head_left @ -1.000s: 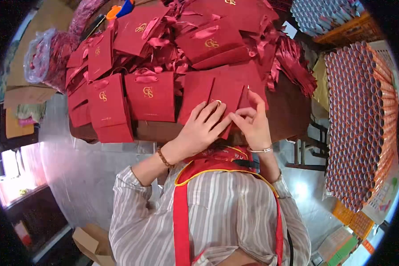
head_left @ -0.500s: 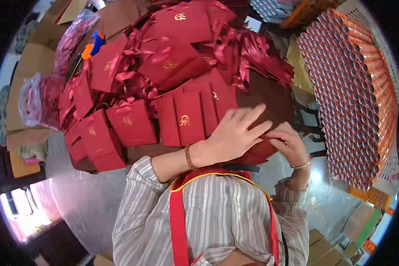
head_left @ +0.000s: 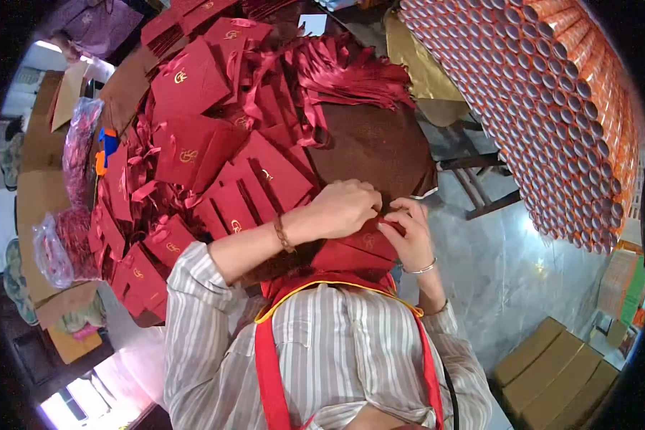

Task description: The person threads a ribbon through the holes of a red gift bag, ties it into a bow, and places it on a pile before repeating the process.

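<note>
My left hand (head_left: pixel 347 208), with a beaded bracelet at the wrist, has its fingers curled together at the upper edge of a dark red gift bag (head_left: pixel 358 247) with a gold logo. Just beside it, my right hand (head_left: pixel 411 235), wearing a silver bangle, bends its fingers and brings thumb and fingertips together over the bag's right side. What either hand pinches is too small to make out. The bag lies at the table's near edge, close to my body. To the left are several more red bags (head_left: pixel 186 154) with ribbon handles.
A bundle of red ribbons (head_left: pixel 351 75) lies on the brown tabletop (head_left: pixel 365 143). Orange tubes (head_left: pixel 537 107) are stacked at the right. A blue and orange tool (head_left: pixel 106 147) and plastic-wrapped ribbon packs (head_left: pixel 72 247) are at the left. Cardboard boxes (head_left: pixel 555 373) stand on the floor.
My view has swung, so the table's contents sit further left. My left hand's spread fingers have curled in, and both hands are now together over the bag, whose logo shows.
</note>
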`<control>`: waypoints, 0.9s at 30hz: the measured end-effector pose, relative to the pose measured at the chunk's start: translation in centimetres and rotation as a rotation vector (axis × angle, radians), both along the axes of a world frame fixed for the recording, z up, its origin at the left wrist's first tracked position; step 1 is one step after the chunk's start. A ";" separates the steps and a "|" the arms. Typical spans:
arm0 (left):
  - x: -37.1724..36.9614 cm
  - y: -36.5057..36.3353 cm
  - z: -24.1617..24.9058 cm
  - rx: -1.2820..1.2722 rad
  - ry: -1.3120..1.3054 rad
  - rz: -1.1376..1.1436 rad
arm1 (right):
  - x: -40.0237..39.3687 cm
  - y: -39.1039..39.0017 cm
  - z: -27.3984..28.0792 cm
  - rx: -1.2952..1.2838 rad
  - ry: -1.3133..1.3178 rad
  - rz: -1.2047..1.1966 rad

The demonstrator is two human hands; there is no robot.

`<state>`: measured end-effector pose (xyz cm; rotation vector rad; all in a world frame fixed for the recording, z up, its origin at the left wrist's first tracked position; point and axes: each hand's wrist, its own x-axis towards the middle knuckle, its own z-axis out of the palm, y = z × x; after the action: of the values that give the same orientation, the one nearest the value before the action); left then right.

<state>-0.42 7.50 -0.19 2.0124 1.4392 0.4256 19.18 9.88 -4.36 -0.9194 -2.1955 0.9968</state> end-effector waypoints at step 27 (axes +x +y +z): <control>-7.7 11.2 -0.3 -0.037 -0.243 0.442 | 0.8 1.4 0.1 -0.257 -0.053 -0.072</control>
<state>-8.12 18.65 -0.46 1.5413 1.7141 0.7941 19.99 11.23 -4.28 -1.1431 -2.0929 1.2528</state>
